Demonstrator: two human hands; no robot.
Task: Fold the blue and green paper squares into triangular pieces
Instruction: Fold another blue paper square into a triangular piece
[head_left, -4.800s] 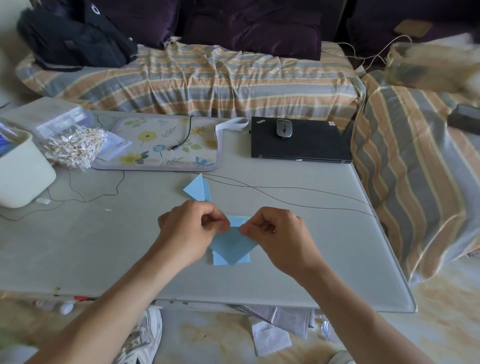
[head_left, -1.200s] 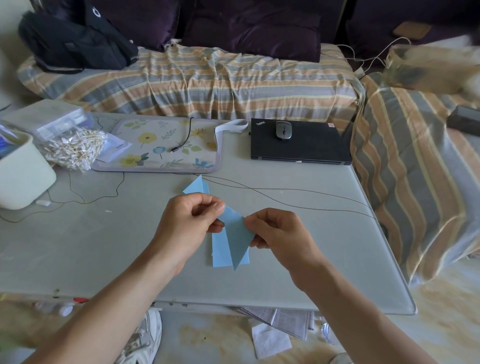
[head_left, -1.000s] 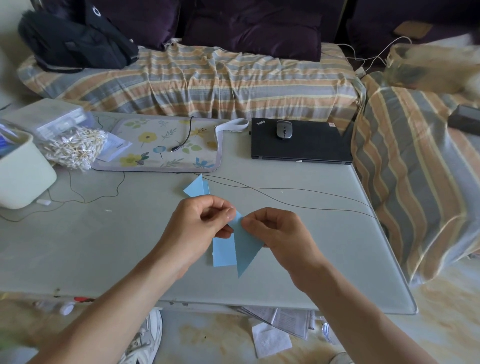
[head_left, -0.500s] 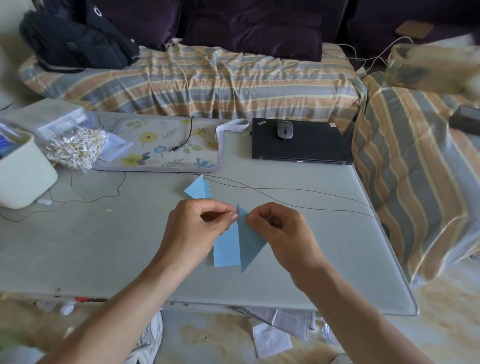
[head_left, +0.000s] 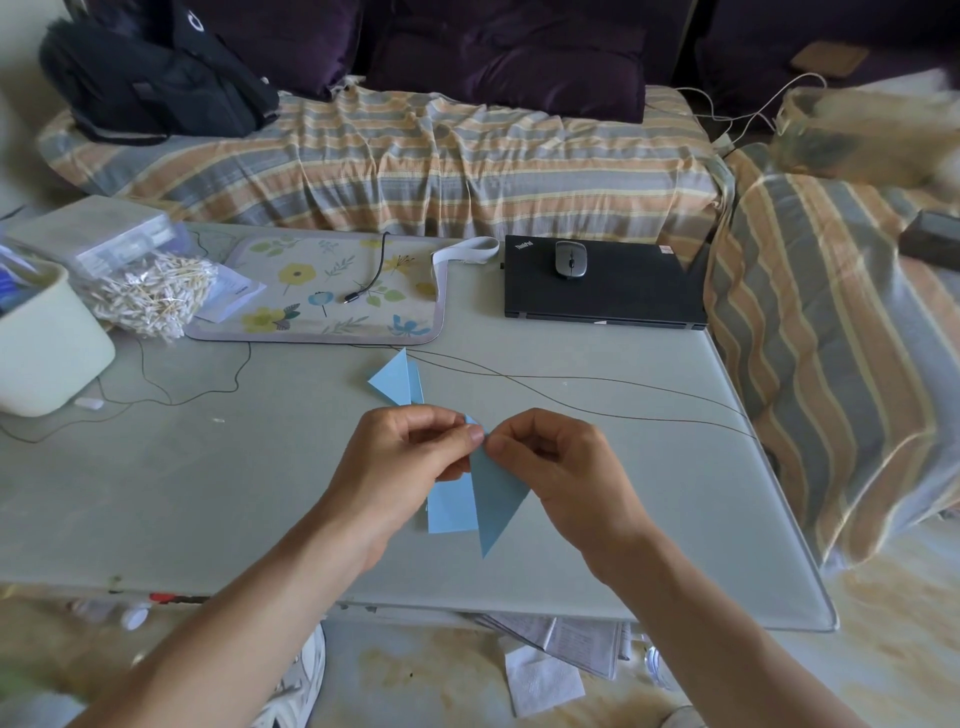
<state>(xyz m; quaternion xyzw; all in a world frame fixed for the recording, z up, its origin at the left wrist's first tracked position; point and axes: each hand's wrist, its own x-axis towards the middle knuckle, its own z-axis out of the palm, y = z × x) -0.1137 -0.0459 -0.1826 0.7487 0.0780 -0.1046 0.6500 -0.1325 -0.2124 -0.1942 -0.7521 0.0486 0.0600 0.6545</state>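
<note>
Fingertips of both hands meet at the top corner of a folded blue paper triangle (head_left: 493, 493): the left hand (head_left: 400, 467) and the right hand (head_left: 566, 473) each keep a pinching grip on it, thumb against forefinger, holding it just above the counter (head_left: 208, 493) with its long point hanging down toward the near edge. Under it, partly hidden by the left hand, lies a flat blue paper sheet (head_left: 451, 506). Beyond the knuckles rests another folded blue piece (head_left: 397, 382), well apart from the hands. Farther back sit a floral mat (head_left: 322, 291), a closed black laptop (head_left: 608, 291) carrying a grey mouse (head_left: 570, 259), and a thin cable (head_left: 597, 397).
</note>
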